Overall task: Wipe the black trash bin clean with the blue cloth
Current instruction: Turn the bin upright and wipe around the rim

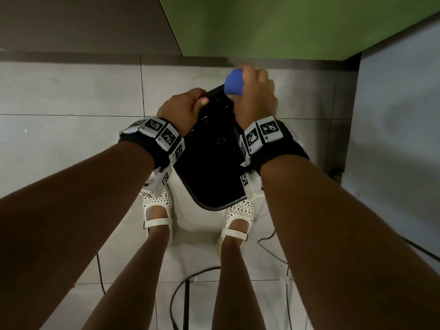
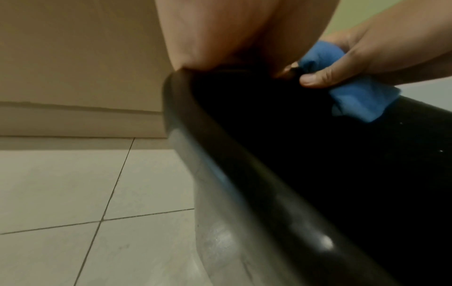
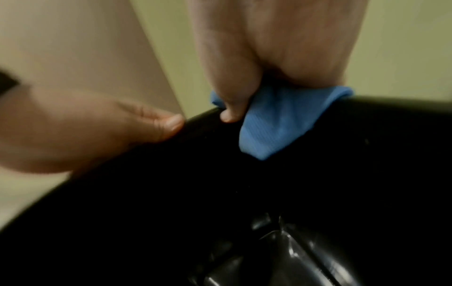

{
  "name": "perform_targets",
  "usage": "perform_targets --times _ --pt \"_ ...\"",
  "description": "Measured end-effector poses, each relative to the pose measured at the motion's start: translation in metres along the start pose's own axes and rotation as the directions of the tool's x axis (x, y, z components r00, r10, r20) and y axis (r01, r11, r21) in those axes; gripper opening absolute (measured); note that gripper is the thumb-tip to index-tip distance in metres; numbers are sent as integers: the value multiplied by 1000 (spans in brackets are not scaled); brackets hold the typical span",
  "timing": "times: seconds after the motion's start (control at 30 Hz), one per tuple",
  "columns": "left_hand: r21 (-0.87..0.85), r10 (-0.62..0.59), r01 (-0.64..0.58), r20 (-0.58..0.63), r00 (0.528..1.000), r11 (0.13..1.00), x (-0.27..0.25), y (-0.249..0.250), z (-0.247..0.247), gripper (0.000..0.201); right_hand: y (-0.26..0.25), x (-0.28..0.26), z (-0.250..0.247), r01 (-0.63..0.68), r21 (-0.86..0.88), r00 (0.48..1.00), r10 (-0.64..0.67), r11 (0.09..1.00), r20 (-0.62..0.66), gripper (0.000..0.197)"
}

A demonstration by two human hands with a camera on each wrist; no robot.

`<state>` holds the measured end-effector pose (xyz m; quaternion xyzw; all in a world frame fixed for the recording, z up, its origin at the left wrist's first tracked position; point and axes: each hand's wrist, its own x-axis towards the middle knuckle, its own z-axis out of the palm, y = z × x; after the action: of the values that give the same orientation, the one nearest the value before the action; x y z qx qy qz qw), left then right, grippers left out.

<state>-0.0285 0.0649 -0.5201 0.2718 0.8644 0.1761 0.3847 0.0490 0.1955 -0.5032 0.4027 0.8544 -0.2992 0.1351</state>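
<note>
One black trash bin (image 1: 209, 167) is seen on the tiled floor (image 1: 71, 91), just beyond the person's two feet in two white perforated shoes (image 1: 158, 210), with its opening turned up toward the head camera. Its far rim is gripped by the left hand (image 1: 183, 110), the thumb laid on the inner side and the fingers curled over the outer side. One blue cloth (image 1: 234, 83) is bunched in the right hand (image 1: 256, 94), whose fingers and thumb are closed round it, and it is pressed onto the far rim, just to the right of the left hand. In the right wrist view a corner of the cloth (image 3: 276, 123) is seen draped down the inside wall of the bin (image 3: 171, 193). Two marker-covered wristbands (image 1: 157, 134) are worn, one on each wrist. A green panel (image 1: 285, 27) stands at the far right, and dark cables (image 1: 181, 289) lie on the near floor.
</note>
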Motion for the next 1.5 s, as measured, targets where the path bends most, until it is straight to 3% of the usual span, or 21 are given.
perform_targets --times 0.1,0.2,0.3,0.43,0.63,0.77,1.03,1.23,1.5 --pt "20 -16 17 -29 999 1000 -3 2 2 34 2 -8 -1 -260 152 964 266 954 -21 47" --pt "9 -20 20 -39 999 1000 -5 4 3 34 2 -8 -3 -384 239 921 390 892 27 46" --pt "-73 1 -2 -16 1000 997 -3 1 1 36 -1 -2 -1 -339 169 940 342 926 12 48" --pt "-113 9 -10 -7 1000 994 -4 3 0 39 -11 0 10 -99 -34 994 97 995 -39 55" --pt "-141 -34 27 -49 998 990 -8 1 4 35 -8 5 12 86 -112 996 -87 990 -5 60" --pt "-100 -126 113 -134 983 989 -13 2 10 32 0 -1 7 -68 -9 996 67 998 -60 59" --pt "-241 -263 200 -265 928 950 -24 0 18 28 46 -35 4 -299 93 940 310 950 -143 54" --pt "-298 -310 218 -310 899 930 -30 1 22 29 62 -42 0 -322 206 927 352 924 -131 48" --pt "-441 -480 311 -348 805 842 -42 -2 28 33 49 -25 1 -361 466 875 466 808 -131 47"
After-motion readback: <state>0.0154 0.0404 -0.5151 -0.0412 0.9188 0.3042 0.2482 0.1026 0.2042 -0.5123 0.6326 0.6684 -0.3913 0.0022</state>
